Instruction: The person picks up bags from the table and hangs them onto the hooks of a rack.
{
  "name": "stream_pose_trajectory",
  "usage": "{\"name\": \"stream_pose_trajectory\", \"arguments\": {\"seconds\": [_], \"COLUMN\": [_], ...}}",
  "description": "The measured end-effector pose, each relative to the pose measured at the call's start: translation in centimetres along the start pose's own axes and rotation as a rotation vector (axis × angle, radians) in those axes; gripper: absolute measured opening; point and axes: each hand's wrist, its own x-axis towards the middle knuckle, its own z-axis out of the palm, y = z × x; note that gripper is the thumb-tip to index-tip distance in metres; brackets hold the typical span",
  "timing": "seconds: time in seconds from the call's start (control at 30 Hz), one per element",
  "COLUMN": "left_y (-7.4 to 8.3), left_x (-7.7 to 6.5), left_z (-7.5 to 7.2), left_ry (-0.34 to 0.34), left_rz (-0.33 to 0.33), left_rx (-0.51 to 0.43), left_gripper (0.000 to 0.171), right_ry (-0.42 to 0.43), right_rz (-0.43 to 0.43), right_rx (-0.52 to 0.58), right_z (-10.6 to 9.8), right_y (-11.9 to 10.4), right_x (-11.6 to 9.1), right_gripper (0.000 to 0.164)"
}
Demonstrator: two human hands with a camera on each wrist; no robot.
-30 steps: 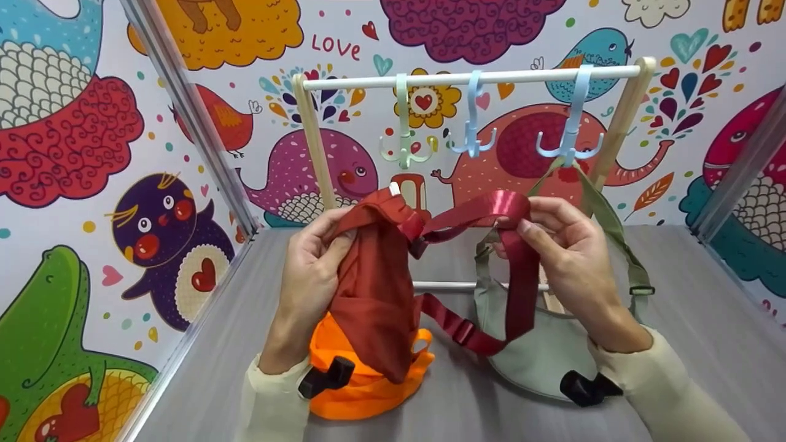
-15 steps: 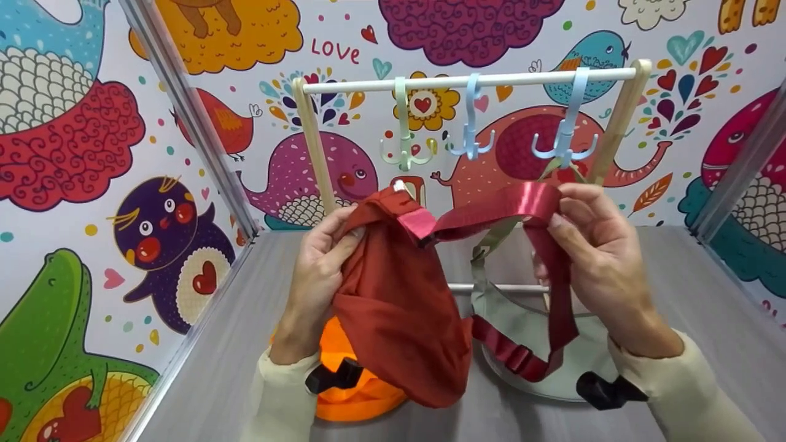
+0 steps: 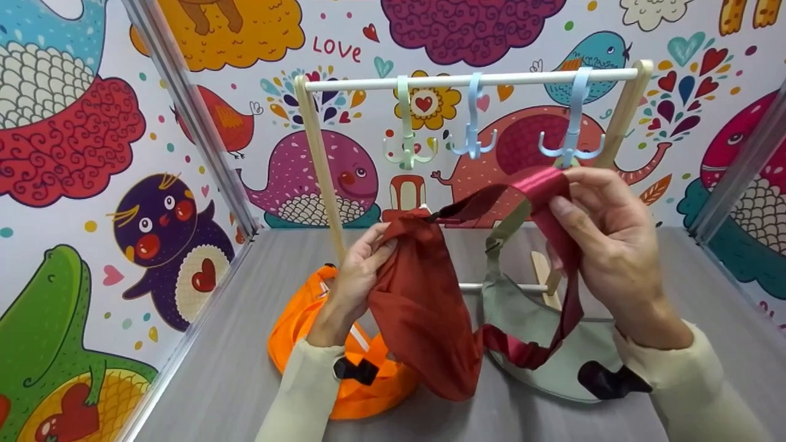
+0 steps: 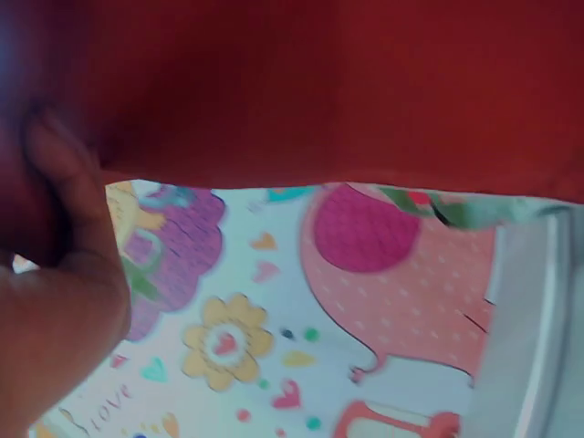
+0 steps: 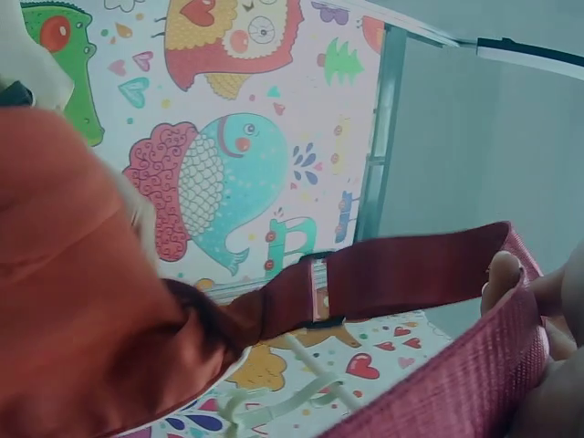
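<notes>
A rust-red fabric bag (image 3: 424, 301) with a dark red strap (image 3: 543, 184) hangs between my hands in the head view. My left hand (image 3: 353, 276) pinches the bag's upper left edge. My right hand (image 3: 620, 239) holds the strap's loop between thumb and fingers, spreading it away from the bag, just below the right blue hook (image 3: 574, 123). Red cloth (image 4: 365, 100) fills the top of the left wrist view. In the right wrist view the strap (image 5: 411, 274), with its slider buckle (image 5: 319, 290), runs to my fingers. Under the right hand hangs a grey-green bag (image 3: 519, 313), its straps on that hook.
An orange bag (image 3: 295, 331) lies on the grey table behind my left forearm. A rack with a white bar (image 3: 356, 84) stands at the back, carrying a pale green hook (image 3: 406, 135) and another blue hook (image 3: 473, 123). Patterned walls (image 3: 344, 24) enclose the table.
Both hands have moved right with the red bag, the right hand also rising toward the right hook. The strap loop is spread wider, and more of the orange bag shows.
</notes>
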Motion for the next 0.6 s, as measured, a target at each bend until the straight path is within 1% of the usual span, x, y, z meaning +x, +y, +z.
{"name": "stream_pose_trajectory", "arguments": {"seconds": [0.1,0.2,0.27,0.3,0.37,0.43,0.53,0.6], "left_y": [-1.1,-1.7,-1.7,-1.6,-1.4,-1.2,-1.1,-1.2], "left_x": [-0.1,-0.4,-0.7,-0.9,-1.2,-1.5,-2.0,-2.2], "left_z": [-1.0,-2.1,-2.8,-3.2,-3.9,-4.5,-5.0,-5.1], "left_ry": [-0.005,0.013,0.043,0.058,0.082,0.091,0.078,0.064], "left_rz": [-0.037,-0.073,-0.089,-0.094,-0.099,-0.110,-0.128,-0.164], "left_rx": [0.014,0.057,0.123,0.171,0.316,0.507,0.800,0.962], "left_gripper": [0.026,0.025,0.025,0.024,0.023,0.022,0.020,0.020], "right_ry": [-0.025,-0.034,-0.031,-0.034,-0.037,-0.035,-0.024,-0.019], "right_rz": [0.032,0.090,0.137,0.155,0.185,0.213,0.282,0.350], "right_rx": [-0.032,-0.076,-0.104,-0.106,-0.117,-0.115,-0.126,-0.144], "right_z": [0.3,0.5,0.8,0.9,1.0,1.2,1.5,1.8], "right_y": [0.4,1.1,1.7,2.1,2.8,3.5,4.6,5.4], "right_x": [-0.1,-0.3,-0.6,-0.7,-0.9,-1.1,-1.5,-1.7], "right_gripper": [0.029,0.025,0.022,0.021,0.020,0.020,0.021,0.022]}}
